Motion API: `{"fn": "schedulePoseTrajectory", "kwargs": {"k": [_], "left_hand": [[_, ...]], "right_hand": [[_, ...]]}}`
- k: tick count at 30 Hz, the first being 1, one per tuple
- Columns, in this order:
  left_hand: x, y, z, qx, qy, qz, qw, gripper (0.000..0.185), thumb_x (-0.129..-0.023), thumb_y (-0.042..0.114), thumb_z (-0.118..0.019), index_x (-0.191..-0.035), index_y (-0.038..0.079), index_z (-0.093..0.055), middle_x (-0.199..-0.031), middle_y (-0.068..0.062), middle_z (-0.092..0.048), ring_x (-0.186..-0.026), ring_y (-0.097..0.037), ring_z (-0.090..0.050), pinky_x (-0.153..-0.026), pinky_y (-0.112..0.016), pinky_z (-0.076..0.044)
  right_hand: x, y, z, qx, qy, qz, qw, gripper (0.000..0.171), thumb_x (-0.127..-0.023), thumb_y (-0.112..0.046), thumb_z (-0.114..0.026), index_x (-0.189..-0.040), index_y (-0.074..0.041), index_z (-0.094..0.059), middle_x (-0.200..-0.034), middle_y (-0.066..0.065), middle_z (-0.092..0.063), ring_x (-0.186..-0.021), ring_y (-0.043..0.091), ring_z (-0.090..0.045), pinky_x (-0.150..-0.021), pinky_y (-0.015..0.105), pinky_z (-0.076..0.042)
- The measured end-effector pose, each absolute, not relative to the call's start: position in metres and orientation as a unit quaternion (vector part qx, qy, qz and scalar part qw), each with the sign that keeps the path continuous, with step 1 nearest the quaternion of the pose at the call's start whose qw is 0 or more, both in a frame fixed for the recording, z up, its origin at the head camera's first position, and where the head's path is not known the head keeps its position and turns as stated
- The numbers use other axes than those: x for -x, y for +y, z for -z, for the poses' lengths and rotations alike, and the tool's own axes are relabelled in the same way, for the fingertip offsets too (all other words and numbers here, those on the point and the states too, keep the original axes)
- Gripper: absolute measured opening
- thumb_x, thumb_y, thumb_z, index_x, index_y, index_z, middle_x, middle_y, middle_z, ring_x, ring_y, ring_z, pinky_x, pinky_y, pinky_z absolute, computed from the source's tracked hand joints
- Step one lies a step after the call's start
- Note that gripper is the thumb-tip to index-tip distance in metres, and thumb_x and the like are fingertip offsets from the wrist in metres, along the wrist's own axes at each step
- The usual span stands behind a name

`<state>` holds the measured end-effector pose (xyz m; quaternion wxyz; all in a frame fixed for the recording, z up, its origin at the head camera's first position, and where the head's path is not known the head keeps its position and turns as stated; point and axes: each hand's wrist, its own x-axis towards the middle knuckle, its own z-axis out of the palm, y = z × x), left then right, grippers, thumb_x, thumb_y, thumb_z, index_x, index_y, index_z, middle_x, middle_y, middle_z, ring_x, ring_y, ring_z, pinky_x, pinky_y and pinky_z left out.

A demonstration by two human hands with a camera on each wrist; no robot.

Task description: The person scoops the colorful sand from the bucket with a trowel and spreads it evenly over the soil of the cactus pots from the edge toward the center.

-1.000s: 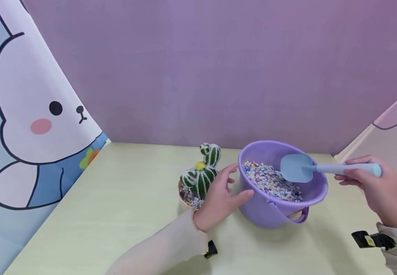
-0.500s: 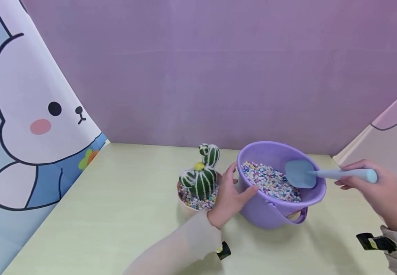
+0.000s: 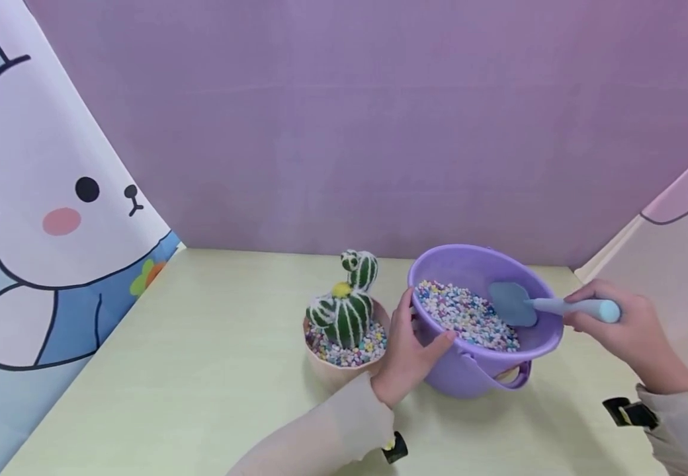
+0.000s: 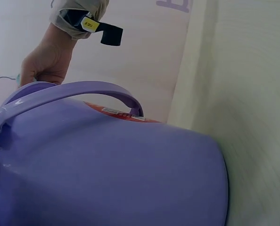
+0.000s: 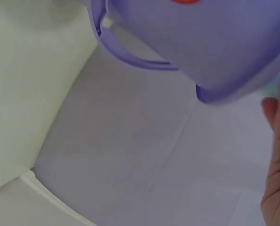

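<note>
Here the right hand (image 3: 624,330) grips a light blue spatula (image 3: 549,306) by the handle, with the fingers curled around the end of it. The long axis of the spatula lies almost level, from right to left in the head view, and it slopes down a little toward the blade. The blade points to the left and into the purple bucket (image 3: 481,367), where it touches the coloured pebbles (image 3: 463,314) near the right inner wall. The handle crosses over the right rim of the bucket.

The left hand (image 3: 412,347) holds the left side of the bucket: the thumb lies on the near wall and the fingers go up along the rim, curved around it. The bucket stands on the pale green table (image 3: 201,370), tilted slightly, and its carrying handle hangs down at the front. In the left wrist view the bucket wall (image 4: 107,174) fills most of the picture.

Just beside the left hand stands a small pink pot (image 3: 335,370) with a green cactus (image 3: 346,307) and the same pebbles around it. The pot is close to the bucket, and I cannot tell if they touch.
</note>
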<state>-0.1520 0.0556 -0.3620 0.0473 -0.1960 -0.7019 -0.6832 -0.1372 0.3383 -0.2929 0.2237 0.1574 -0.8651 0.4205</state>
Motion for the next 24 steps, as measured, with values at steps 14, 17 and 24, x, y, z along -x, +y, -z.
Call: {"fn": "schedulePoseTrajectory", "kwargs": {"k": [14,17,24], "left_hand": [[0.15,0.056,0.364,0.213,-0.707,0.669,0.082,0.093,-0.083,0.037,-0.064,-0.151,0.0,-0.013,-0.145,-0.025,-0.028,-0.13,-0.034,-0.037,-0.103,-0.047,-0.038],[0.151,0.057,0.366,0.215,-0.706,0.669,0.087,0.092,-0.083,0.036,-0.064,-0.151,-0.001,-0.014,-0.144,-0.026,-0.029,-0.129,-0.035,-0.037,-0.103,-0.047,-0.037],[0.152,0.06,0.368,0.217,-0.711,0.663,0.09,0.092,-0.083,0.038,-0.062,-0.15,-0.002,-0.014,-0.144,-0.025,-0.031,-0.129,-0.034,-0.037,-0.103,-0.047,-0.037]], "right_hand": [[0.119,0.311,0.294,-0.241,-0.773,-0.536,0.239,0.042,-0.064,0.031,-0.052,-0.082,-0.003,-0.068,-0.074,-0.005,-0.07,-0.057,0.003,-0.063,-0.052,0.015,-0.05],[0.118,0.308,0.297,-0.254,-0.723,-0.601,0.227,0.043,-0.065,0.034,-0.048,-0.084,0.001,-0.068,-0.076,0.001,-0.071,-0.059,0.007,-0.065,-0.053,0.016,-0.051],[0.119,0.3,0.3,-0.215,-0.584,-0.76,0.188,0.042,-0.076,0.034,-0.031,-0.085,0.01,-0.065,-0.071,0.017,-0.068,-0.056,0.02,-0.067,-0.052,0.025,-0.054]]}}
